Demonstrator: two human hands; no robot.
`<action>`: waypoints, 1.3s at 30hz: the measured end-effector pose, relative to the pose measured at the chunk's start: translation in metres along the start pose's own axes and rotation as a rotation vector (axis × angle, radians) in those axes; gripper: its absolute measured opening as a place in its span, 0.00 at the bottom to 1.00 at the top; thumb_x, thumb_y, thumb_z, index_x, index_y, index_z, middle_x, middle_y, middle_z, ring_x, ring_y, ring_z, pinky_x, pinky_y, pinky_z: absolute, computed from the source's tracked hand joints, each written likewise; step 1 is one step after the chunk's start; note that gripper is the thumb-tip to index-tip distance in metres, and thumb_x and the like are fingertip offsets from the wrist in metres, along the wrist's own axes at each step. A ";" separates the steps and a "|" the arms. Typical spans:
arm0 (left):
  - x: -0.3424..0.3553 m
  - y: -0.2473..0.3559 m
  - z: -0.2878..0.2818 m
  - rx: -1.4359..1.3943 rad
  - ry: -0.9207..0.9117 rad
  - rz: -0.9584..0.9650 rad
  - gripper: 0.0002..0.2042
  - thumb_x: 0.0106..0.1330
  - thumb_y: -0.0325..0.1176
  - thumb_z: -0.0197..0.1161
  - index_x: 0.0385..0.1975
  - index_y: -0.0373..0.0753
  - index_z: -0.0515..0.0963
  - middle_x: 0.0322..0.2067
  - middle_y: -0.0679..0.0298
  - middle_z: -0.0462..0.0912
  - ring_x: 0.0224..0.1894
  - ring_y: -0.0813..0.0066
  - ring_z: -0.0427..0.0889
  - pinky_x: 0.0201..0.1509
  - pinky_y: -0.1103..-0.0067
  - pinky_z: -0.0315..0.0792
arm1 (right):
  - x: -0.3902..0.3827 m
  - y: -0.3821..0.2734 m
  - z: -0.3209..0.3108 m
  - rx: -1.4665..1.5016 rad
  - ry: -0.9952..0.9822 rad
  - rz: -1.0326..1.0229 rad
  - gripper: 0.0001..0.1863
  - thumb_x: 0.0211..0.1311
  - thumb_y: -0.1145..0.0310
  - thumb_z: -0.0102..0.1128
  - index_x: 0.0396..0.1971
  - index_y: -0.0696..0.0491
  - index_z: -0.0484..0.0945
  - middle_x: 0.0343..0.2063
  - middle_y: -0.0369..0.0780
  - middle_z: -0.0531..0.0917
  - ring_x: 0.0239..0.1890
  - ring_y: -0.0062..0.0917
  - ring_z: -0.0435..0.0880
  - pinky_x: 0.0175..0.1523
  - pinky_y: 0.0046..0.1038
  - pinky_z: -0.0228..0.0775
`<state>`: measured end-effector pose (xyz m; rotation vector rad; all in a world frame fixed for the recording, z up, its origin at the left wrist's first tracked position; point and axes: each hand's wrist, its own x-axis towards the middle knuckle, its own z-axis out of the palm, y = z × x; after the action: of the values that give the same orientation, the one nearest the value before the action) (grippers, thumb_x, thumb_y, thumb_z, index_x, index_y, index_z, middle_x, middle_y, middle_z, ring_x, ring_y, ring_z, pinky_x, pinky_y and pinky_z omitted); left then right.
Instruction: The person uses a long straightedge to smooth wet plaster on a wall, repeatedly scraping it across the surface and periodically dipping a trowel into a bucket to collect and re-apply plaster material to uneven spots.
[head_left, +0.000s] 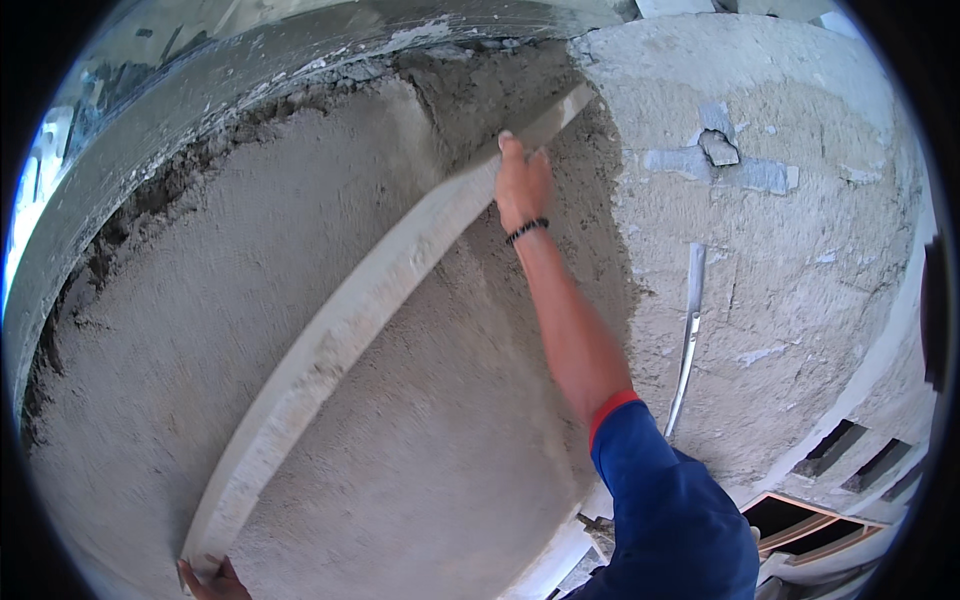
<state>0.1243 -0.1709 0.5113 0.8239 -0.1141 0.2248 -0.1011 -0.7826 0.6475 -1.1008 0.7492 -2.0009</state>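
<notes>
A long pale straightedge (330, 340), bowed by the lens, crosses a grey, freshly plastered surface (200, 250) from lower left to upper right. My right hand (521, 180), wearing a dark beaded bracelet, grips it near its upper end. At the bottom left edge of the view, my left hand (210, 580) has its fingers round the other end. Along the plaster's upper-left border runs a dark, ragged band (110, 235). A rougher, darker patch of plaster (585, 210) lies beside my right hand.
A concrete edge (210, 65) curves across the top left. On the right are rough, lighter plaster (780, 270) with a small broken hole (720, 147), a narrow metal strip (692, 340), dark slot openings (830, 445) and a wood-framed opening (800, 522).
</notes>
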 end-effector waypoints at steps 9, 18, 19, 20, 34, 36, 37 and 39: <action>-0.039 0.019 0.055 -0.108 -0.008 -0.037 0.27 0.57 0.24 0.57 0.56 0.34 0.55 0.53 0.47 0.58 0.54 0.62 0.62 0.53 0.73 0.67 | 0.020 0.022 0.009 0.139 -0.167 0.124 0.42 0.52 0.52 0.54 0.55 0.70 0.48 0.22 0.43 0.70 0.09 0.22 0.66 0.10 0.25 0.55; 0.045 0.016 -0.076 1.006 -0.124 0.660 0.31 0.51 0.26 0.64 0.54 0.27 0.56 0.50 0.46 0.65 0.51 0.63 0.68 0.54 0.75 0.64 | -0.041 -0.005 0.013 0.136 -0.281 0.125 0.47 0.55 0.47 0.47 0.55 0.74 0.42 0.55 0.63 0.54 0.59 0.47 0.55 0.62 0.33 0.48; 0.035 0.021 -0.058 1.095 -0.098 0.700 0.31 0.52 0.26 0.64 0.54 0.27 0.56 0.49 0.46 0.66 0.51 0.63 0.69 0.54 0.75 0.64 | -0.026 -0.012 0.017 0.148 -0.256 0.129 0.46 0.55 0.47 0.47 0.54 0.75 0.43 0.54 0.63 0.56 0.57 0.47 0.58 0.60 0.33 0.52; 0.028 0.018 -0.037 1.179 -0.080 0.731 0.31 0.52 0.27 0.63 0.54 0.26 0.56 0.48 0.46 0.67 0.50 0.63 0.69 0.54 0.75 0.64 | -0.007 -0.018 0.017 0.149 -0.224 0.128 0.46 0.55 0.47 0.47 0.54 0.75 0.43 0.53 0.63 0.57 0.56 0.46 0.60 0.58 0.33 0.55; 0.042 0.054 0.002 0.656 -0.214 0.483 0.27 0.62 0.37 0.54 0.56 0.31 0.54 0.54 0.52 0.59 0.55 0.66 0.62 0.54 0.79 0.66 | -0.004 -0.067 0.005 0.246 -0.398 0.341 0.34 0.55 0.51 0.51 0.51 0.61 0.52 0.24 0.44 0.72 0.11 0.24 0.70 0.09 0.22 0.58; 0.063 0.061 -0.031 0.876 -0.212 0.626 0.27 0.61 0.30 0.55 0.58 0.33 0.52 0.54 0.53 0.58 0.56 0.66 0.61 0.55 0.79 0.65 | -0.029 -0.066 0.003 0.271 -0.409 0.344 0.34 0.55 0.51 0.51 0.51 0.61 0.50 0.23 0.44 0.72 0.11 0.23 0.69 0.09 0.21 0.57; 0.067 0.073 -0.042 0.875 -0.207 0.618 0.28 0.60 0.28 0.55 0.58 0.34 0.52 0.55 0.53 0.57 0.56 0.66 0.60 0.55 0.79 0.65 | -0.043 -0.063 0.006 0.273 -0.440 0.340 0.35 0.56 0.51 0.50 0.50 0.62 0.49 0.23 0.44 0.72 0.11 0.23 0.69 0.09 0.20 0.56; 0.075 0.086 -0.050 0.485 -0.181 0.378 0.29 0.59 0.26 0.57 0.58 0.32 0.51 0.54 0.51 0.60 0.53 0.66 0.64 0.55 0.77 0.64 | -0.045 -0.060 0.007 0.262 -0.458 0.328 0.36 0.56 0.50 0.50 0.50 0.63 0.48 0.23 0.44 0.71 0.11 0.22 0.69 0.09 0.20 0.56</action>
<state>0.1767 -0.0663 0.5533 1.3041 -0.3985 0.5479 -0.0966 -0.7127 0.6761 -1.1368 0.3827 -1.4495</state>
